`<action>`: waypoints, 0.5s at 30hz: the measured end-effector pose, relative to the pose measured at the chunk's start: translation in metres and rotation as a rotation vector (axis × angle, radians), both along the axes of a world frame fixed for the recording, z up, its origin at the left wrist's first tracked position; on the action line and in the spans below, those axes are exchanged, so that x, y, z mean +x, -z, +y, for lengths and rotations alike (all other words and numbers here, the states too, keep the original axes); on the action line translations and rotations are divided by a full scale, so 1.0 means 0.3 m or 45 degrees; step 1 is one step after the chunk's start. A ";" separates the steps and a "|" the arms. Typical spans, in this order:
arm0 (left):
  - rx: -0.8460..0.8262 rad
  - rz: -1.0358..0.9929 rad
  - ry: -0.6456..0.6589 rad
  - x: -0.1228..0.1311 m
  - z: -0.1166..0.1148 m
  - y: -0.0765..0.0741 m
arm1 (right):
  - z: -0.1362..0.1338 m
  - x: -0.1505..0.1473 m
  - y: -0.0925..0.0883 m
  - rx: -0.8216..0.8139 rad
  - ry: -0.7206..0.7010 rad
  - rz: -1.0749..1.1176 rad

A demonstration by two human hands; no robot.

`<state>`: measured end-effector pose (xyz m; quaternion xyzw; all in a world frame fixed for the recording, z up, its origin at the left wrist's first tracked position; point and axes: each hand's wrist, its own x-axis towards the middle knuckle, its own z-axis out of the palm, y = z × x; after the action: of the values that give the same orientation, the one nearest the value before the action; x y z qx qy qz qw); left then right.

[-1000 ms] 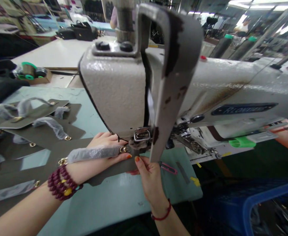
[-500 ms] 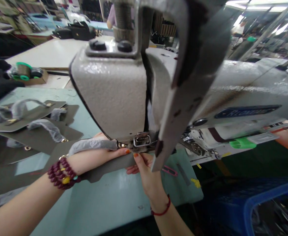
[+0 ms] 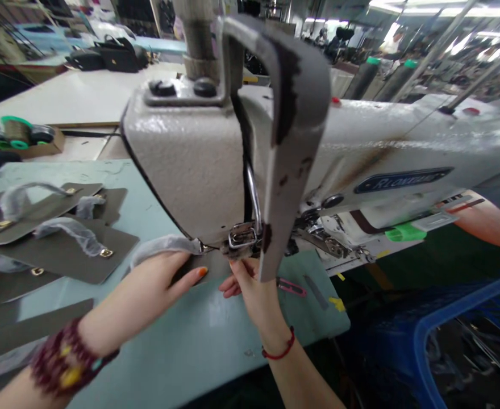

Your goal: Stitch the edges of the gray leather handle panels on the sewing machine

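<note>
A grey panel (image 3: 213,267) lies under the head of a sewing machine (image 3: 186,165). Its wrapped handle (image 3: 162,245) runs left from a metal fitting beside the presser area. My left hand (image 3: 165,278) grips the panel's left part, thumb on top and fingers hidden beyond it. My right hand (image 3: 248,289) pinches the panel's near edge close to the presser foot, thumb on top, partly behind the machine's grey bracket (image 3: 286,170).
Several grey panels with wrapped handles (image 3: 69,230) lie at the left on the green tabletop (image 3: 169,352). A pink snipper (image 3: 291,286) and yellow scraps (image 3: 337,304) are right of my right hand. A blue basket (image 3: 423,341) stands at the lower right.
My left hand has shifted left and its thumb has drawn back from the presser area. The panel has turned or moved further under the machine head. The camera view has shifted slightly.
</note>
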<state>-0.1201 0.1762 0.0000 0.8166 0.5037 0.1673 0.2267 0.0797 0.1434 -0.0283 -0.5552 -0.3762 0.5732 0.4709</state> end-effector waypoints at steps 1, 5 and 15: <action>0.012 -0.027 -0.072 0.000 -0.067 0.015 | -0.003 0.003 0.001 0.015 -0.015 0.020; -0.272 -0.631 -0.273 0.094 -0.294 0.127 | -0.012 0.010 0.010 0.085 -0.032 0.025; -0.746 -1.498 -0.786 0.297 -0.113 0.194 | -0.004 0.016 -0.005 0.163 -0.028 -0.273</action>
<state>-0.0309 0.1424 -0.0583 0.3176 0.5301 0.4935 0.6121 0.0844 0.1422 -0.0269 -0.5778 -0.4664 0.4905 0.4560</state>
